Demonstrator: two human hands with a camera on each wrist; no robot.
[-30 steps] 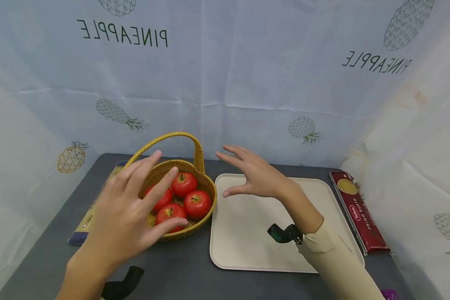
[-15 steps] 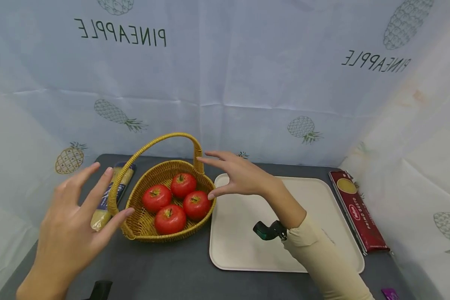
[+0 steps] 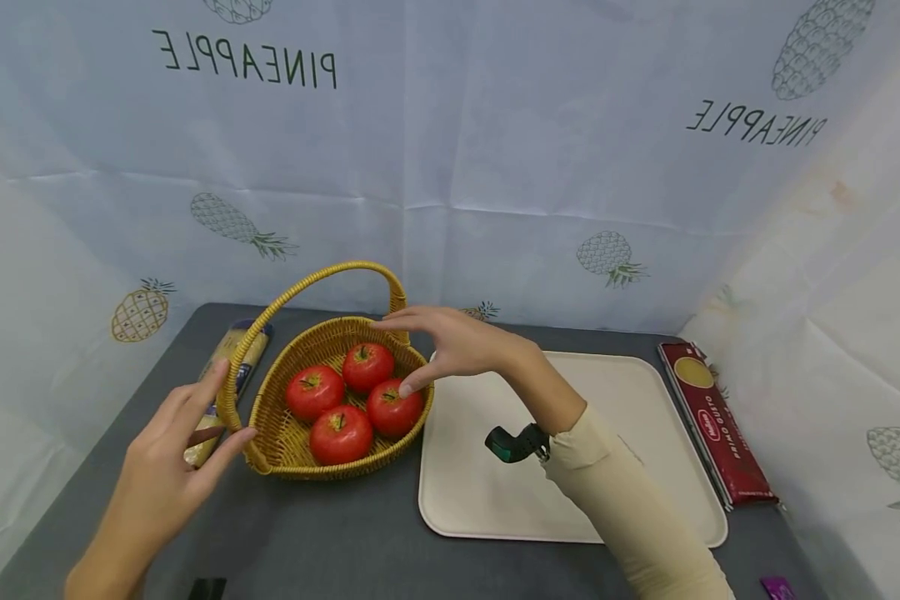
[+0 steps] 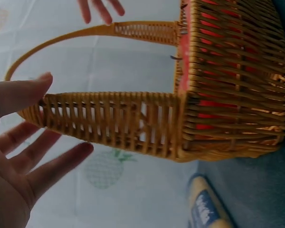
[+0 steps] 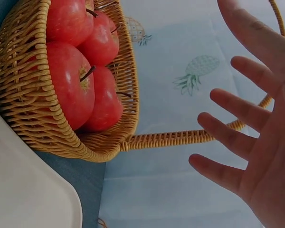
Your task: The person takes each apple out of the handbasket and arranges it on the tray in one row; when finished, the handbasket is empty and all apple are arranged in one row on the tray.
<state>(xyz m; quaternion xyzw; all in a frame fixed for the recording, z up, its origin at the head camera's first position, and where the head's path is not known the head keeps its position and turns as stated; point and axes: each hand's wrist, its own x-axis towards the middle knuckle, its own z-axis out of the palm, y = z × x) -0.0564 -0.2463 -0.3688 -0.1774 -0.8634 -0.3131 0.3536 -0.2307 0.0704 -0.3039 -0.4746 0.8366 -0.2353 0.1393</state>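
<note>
A yellow wicker basket point(image 3: 272, 433) with a tall arched handle point(image 3: 300, 287) stands left of the middle on the dark table. Several red apples point(image 3: 341, 435) with short stems lie inside it. My left hand point(image 3: 163, 458) is at the handle's left side; in the left wrist view, its thumb and spread fingers point(image 4: 61, 164) lie on either side of the woven band without curling round it. From the right, my right hand point(image 3: 461, 342) reaches over the basket's rim near the handle's other foot. Its fingers are spread and hold nothing, as the right wrist view shows.
A beige tray point(image 3: 510, 475) lies directly right of the basket. Beyond it rests a dark red packet point(image 3: 720, 429). A yellow-and-blue bag point(image 3: 247, 350) lies behind the handle on the left. A small purple packet point(image 3: 777, 587) is at front right. Pineapple-print curtain point(image 3: 495, 167) surrounds the table.
My left hand has swung left out from in front of the basket, then come in at the handle's left side. My right hand has moved left from over the tray to the basket.
</note>
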